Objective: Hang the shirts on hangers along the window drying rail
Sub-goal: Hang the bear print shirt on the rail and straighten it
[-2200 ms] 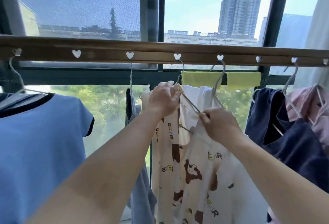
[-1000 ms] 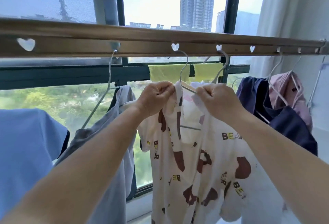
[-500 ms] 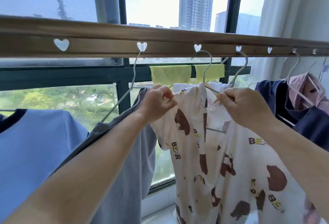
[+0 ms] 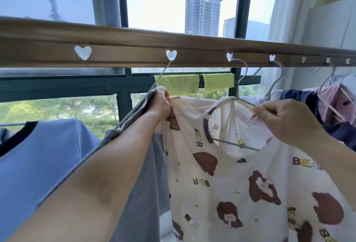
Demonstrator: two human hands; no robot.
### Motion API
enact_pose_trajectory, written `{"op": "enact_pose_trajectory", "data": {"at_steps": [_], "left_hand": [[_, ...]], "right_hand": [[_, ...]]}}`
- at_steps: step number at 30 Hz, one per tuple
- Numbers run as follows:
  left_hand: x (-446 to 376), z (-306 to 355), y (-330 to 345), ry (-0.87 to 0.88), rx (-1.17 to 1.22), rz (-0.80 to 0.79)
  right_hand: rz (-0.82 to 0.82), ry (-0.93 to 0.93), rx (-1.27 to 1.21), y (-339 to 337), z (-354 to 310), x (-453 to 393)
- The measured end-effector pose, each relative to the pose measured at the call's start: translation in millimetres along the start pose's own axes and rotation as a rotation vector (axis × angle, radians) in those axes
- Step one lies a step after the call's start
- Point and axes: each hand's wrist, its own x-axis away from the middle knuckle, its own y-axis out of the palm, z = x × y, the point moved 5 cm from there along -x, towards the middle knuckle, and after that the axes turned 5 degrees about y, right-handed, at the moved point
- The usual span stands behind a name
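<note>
A: Room along the drying rail [image 4: 134, 49]?
B: Tight. Under the rail's middle, the bear shirt [image 4: 240, 174] on its hanger [image 4: 238, 87] fills the drop, w/ left hand [image 4: 159, 103] pinching its shoulder and right hand [image 4: 285, 120] at the collar.
A: Left of that?
B: Grey shirt [image 4: 146, 193] touches it, no gap. Further left, blue shirt [image 4: 38, 164]. The heart hole [image 4: 82, 52] in the rail above the blue one is free.
A: Right end of rail?
B: Crowded: navy garment [image 4: 342, 134] and pink garment [image 4: 335, 105] packed close, hooks bunched.
A: Behind the rail?
B: Yellow cloths [image 4: 177, 86] on the window bar, open air around them.
</note>
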Motion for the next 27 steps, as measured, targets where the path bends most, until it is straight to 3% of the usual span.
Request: {"op": "enact_pose_trajectory", "data": {"at_steps": [4,6,12,20,25,27], "left_hand": [[-3.0,-11.1,6.2,-0.096,-0.078,-0.069],[-5.3,-12.3,11.0,-0.047,-0.136,-0.153],[17.7,13.0,18.4,0.119,0.091,-0.545],[16.7,-1.4,18.6,0.064,0.336,-0.353],[3.1,-11.7,7.9,-0.021,0.125,-0.144],[2.2,-15.5,7.1,-0.057,0.012,-0.150]], "right_hand": [[0.012,0.025,0.011,-3.0,4.7,1.5],[0.011,0.036,0.012,-2.0,5.9,1.4],[-0.013,0.076,-0.035,5.7,2.9,2.9],[-0.025,0.028,-0.013,12.7,-9.8,2.6],[-0.016,0.008,-0.017,13.3,-10.9,3.0],[-0.014,0.006,-0.023,12.9,-11.7,3.0]]}}
